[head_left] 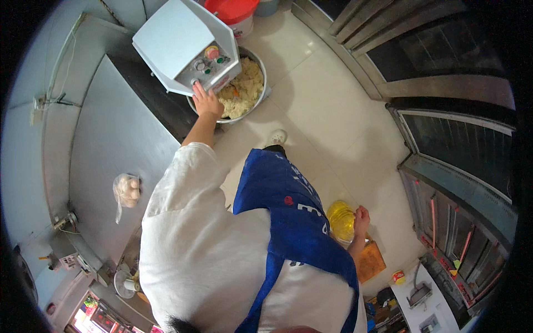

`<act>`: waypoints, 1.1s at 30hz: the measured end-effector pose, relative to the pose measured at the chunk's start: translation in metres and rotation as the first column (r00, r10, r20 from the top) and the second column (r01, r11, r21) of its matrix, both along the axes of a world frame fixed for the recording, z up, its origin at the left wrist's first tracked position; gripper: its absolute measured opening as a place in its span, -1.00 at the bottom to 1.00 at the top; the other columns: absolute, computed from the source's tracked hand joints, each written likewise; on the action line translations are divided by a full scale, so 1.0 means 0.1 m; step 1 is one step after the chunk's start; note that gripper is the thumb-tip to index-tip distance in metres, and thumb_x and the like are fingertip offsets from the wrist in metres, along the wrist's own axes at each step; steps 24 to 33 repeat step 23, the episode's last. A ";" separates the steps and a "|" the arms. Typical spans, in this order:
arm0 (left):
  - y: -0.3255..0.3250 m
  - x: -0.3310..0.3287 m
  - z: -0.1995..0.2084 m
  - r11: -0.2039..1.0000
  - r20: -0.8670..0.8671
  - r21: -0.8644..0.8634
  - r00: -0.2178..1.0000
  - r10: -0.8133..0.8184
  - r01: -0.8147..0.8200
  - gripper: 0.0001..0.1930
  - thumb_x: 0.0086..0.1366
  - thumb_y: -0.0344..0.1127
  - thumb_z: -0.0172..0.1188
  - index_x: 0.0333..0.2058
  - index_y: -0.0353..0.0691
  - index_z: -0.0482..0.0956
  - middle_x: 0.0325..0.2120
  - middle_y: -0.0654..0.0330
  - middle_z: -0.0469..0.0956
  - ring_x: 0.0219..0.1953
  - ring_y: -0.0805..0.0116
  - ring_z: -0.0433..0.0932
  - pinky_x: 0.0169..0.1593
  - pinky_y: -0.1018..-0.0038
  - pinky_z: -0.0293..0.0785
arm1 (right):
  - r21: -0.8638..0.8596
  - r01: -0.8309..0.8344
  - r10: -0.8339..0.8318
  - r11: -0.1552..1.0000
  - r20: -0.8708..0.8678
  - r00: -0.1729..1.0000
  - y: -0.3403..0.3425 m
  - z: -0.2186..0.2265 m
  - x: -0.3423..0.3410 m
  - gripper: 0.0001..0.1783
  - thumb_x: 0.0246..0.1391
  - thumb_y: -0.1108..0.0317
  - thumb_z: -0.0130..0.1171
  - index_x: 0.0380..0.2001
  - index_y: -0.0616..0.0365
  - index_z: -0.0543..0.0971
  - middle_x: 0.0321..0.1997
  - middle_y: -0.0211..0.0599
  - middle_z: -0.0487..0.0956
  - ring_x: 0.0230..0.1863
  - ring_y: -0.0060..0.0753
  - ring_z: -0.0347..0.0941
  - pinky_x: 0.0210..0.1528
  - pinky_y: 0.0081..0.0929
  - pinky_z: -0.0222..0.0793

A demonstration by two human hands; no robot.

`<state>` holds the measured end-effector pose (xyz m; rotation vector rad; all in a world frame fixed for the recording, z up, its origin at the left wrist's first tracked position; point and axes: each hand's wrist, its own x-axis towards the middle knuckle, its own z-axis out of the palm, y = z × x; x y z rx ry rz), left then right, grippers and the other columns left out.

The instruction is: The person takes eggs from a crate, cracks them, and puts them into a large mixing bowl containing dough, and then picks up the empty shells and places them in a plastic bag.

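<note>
My left hand (207,103) reaches forward with its fingers stretched out. Its fingertips touch a round button low on the control panel (202,65) of a white dough mixer (172,36). Under the mixer head sits a round metal bowl (262,60) holding crumbly pale dough (250,83), with a small orange bit showing in it. At my right side, my right hand (361,221) is closed, fingers curled. Right beside it is a clear jug of yellow oil (340,220). Whether the fingers grip the jug's handle cannot be made out.
To the left runs a long metal table (111,150) bearing a plastic bag of pale, egg-like round items (127,190). A red basin (230,6) is behind the mixer. Metal-framed glass doors (455,150) line the right side. A brown board-like thing (371,262) lies near my right forearm.
</note>
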<state>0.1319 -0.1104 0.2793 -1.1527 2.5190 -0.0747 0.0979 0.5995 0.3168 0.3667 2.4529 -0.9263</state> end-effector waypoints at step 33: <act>2.98 -1.96 -1.19 0.762 -0.160 0.485 0.900 -0.406 0.429 -0.40 0.22 0.19 0.03 0.07 -0.13 0.41 0.03 -0.08 0.45 0.09 -0.03 0.42 0.16 0.16 0.31 | 0.169 -0.273 0.191 0.947 0.385 0.903 2.33 -1.29 2.22 -0.73 0.08 0.20 0.01 -0.38 0.15 0.58 -0.36 -0.13 0.59 -0.27 -0.06 0.53 -0.21 -0.14 0.44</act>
